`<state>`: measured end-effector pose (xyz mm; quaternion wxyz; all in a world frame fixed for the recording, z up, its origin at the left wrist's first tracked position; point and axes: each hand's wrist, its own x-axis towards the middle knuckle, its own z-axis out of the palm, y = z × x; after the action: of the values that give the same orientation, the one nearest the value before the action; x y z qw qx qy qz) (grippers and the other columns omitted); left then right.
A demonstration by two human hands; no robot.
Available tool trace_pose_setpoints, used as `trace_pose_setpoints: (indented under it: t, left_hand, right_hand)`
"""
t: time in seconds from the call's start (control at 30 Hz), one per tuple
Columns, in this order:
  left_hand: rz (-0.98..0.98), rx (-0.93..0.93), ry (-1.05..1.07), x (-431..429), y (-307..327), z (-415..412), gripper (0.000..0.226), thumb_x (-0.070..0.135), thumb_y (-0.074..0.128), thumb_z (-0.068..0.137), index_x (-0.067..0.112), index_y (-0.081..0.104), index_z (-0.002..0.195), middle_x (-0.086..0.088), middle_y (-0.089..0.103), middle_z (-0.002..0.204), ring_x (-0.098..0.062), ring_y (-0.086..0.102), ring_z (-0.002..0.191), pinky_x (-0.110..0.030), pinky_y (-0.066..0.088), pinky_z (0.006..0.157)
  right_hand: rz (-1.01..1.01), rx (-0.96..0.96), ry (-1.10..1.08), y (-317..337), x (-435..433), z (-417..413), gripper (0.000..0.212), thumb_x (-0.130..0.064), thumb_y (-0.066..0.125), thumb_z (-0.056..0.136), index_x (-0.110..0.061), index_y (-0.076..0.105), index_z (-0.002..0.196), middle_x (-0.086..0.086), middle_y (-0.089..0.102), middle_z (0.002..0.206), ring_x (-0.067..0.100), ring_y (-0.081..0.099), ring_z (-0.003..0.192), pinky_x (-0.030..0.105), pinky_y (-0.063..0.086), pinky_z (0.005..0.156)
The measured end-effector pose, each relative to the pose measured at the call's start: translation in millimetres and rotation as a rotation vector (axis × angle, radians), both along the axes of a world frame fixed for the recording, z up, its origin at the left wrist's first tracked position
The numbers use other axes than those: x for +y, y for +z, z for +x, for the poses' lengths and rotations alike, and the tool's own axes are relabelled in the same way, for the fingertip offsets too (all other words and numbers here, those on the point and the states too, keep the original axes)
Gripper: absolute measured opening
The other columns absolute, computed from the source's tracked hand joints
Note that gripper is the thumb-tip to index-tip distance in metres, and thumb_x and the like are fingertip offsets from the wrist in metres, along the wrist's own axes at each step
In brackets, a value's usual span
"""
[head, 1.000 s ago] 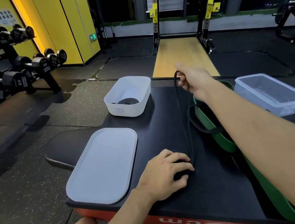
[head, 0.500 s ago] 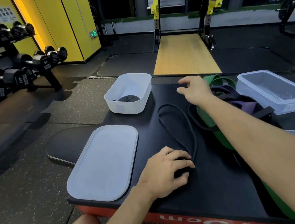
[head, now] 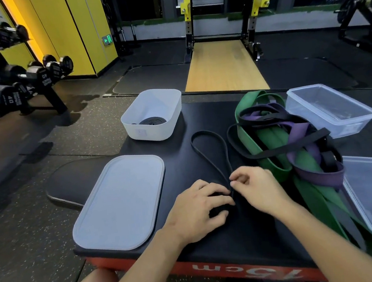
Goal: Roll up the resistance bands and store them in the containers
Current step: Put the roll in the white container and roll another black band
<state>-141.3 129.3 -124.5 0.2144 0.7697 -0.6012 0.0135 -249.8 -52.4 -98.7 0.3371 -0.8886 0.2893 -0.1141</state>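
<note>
Black band [head: 203, 132]: right of the lid [head: 120, 204]; its started coil sits under my left fingers and its free loop lies flat beyond them.
Left hand [head: 202, 208]: just right of the lid, curled over the coil and gripping it.
Right hand [head: 257, 188]: further right, thumb and forefinger pinching the two strands.
Risk: slack or twisted strands would likely make a loose roll that springs open. The loop could also snag the tangled pile [head: 270, 140], furthest right of the lid.

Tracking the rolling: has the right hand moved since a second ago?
Yes. The right hand drew back to the near edge of the padded black platform, beside the left hand.
</note>
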Motion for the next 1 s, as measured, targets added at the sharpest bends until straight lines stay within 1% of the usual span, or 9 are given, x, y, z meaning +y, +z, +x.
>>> trace_pose_setpoints:
  t: [0.1, 0.23, 0.33, 0.47, 0.53, 0.7, 0.83, 0.93, 1.0]
  left_hand:
    - [0.015, 0.01, 0.005, -0.5, 0.5, -1.1, 0.03, 0.051, 0.054, 0.095, 0.049, 0.065, 0.123, 0.031, 0.054, 0.135, -0.001, 0.044, 0.119, -0.032, 0.053, 0.087]
    - [0.024, 0.092, 0.048, 0.7, 6.6, -2.3, 0.046, 0.051, 0.061, 0.091, 0.05, 0.051, 0.136, 0.034, 0.054, 0.133, 0.005, 0.042, 0.122, -0.028, 0.051, 0.092]
    - [0.024, 0.21, 0.086, 0.8, 9.5, -2.0, 0.058, 0.051, 0.071, 0.086, 0.05, 0.041, 0.135, 0.039, 0.056, 0.128, 0.01, 0.042, 0.122, -0.027, 0.047, 0.097]
    - [0.018, 0.228, 0.098, 0.3, 7.7, 3.5, 0.055, 0.059, 0.076, 0.081, 0.048, 0.05, 0.128, 0.037, 0.055, 0.12, 0.009, 0.047, 0.116, -0.02, 0.043, 0.092]
    - [0.014, 0.186, 0.076, -0.4, 4.9, 6.8, 0.048, 0.063, 0.074, 0.082, 0.045, 0.057, 0.123, 0.035, 0.053, 0.124, 0.008, 0.046, 0.115, -0.017, 0.041, 0.089]
    - [-0.014, 0.17, 0.048, 0.5, -0.8, 9.0, 0.046, 0.066, 0.072, 0.082, 0.041, 0.067, 0.12, 0.031, 0.047, 0.132, 0.006, 0.042, 0.124, -0.014, 0.037, 0.095]
    - [-0.062, 0.271, 0.056, 2.3, -4.1, 8.9, 0.046, 0.065, 0.078, 0.077, 0.041, 0.072, 0.116, 0.025, 0.041, 0.127, 0.001, 0.039, 0.13, -0.018, 0.037, 0.11]
    - [-0.044, 0.321, 0.086, 3.1, 1.1, 7.3, 0.046, 0.062, 0.083, 0.073, 0.041, 0.069, 0.112, 0.024, 0.038, 0.115, -0.001, 0.041, 0.119, -0.014, 0.038, 0.098]
    - [-0.056, 0.352, 0.119, 1.8, 5.2, 6.9, 0.05, 0.059, 0.088, 0.068, 0.036, 0.06, 0.104, 0.024, 0.039, 0.109, -0.002, 0.044, 0.111, -0.012, 0.038, 0.085]
  right_hand:
    - [0.059, -0.126, -0.004, -10.4, 11.9, -22.3, 0.023, -0.009, 0.075, 0.088, -0.028, 0.073, 0.102, -0.012, 0.073, 0.081, 0.001, 0.066, 0.073, 0.009, 0.049, 0.071]
    - [0.053, -0.205, -0.021, -20.0, 21.5, -27.7, 0.02, -0.009, 0.081, 0.084, -0.026, 0.078, 0.093, -0.015, 0.074, 0.078, 0.001, 0.068, 0.074, 0.014, 0.052, 0.074]
    - [0.075, -0.217, -0.069, -21.5, 23.7, -20.2, 0.017, -0.017, 0.083, 0.084, -0.028, 0.079, 0.095, -0.016, 0.074, 0.079, -0.002, 0.068, 0.077, 0.021, 0.056, 0.078]
    - [0.121, -0.228, -0.128, -21.7, 26.1, -6.1, 0.018, -0.022, 0.084, 0.084, -0.026, 0.079, 0.1, -0.014, 0.074, 0.083, -0.006, 0.068, 0.08, 0.009, 0.051, 0.076]
    - [0.121, -0.226, -0.141, -20.8, 24.9, -1.5, 0.017, -0.021, 0.084, 0.084, -0.024, 0.079, 0.101, -0.015, 0.074, 0.084, -0.006, 0.068, 0.081, 0.006, 0.05, 0.076]
    - [-0.011, -0.163, -0.065, -23.5, 31.9, 0.5, 0.032, -0.022, 0.072, 0.095, -0.03, 0.072, 0.126, -0.01, 0.069, 0.1, 0.003, 0.066, 0.089, 0.028, 0.057, 0.089]
    - [-0.046, -0.12, -0.001, -22.6, 30.2, 0.7, 0.038, -0.021, 0.062, 0.101, -0.035, 0.064, 0.136, -0.009, 0.059, 0.109, 0.006, 0.062, 0.095, 0.027, 0.053, 0.091]
    - [-0.087, -0.048, 0.098, -18.5, 28.0, -1.2, 0.042, -0.022, 0.055, 0.104, -0.039, 0.056, 0.142, -0.011, 0.051, 0.114, 0.005, 0.057, 0.099, 0.022, 0.046, 0.091]
    - [-0.074, -0.001, 0.164, -15.4, 24.7, -4.0, 0.05, -0.023, 0.056, 0.1, -0.044, 0.049, 0.145, -0.014, 0.047, 0.12, 0.004, 0.056, 0.108, 0.024, 0.046, 0.097]
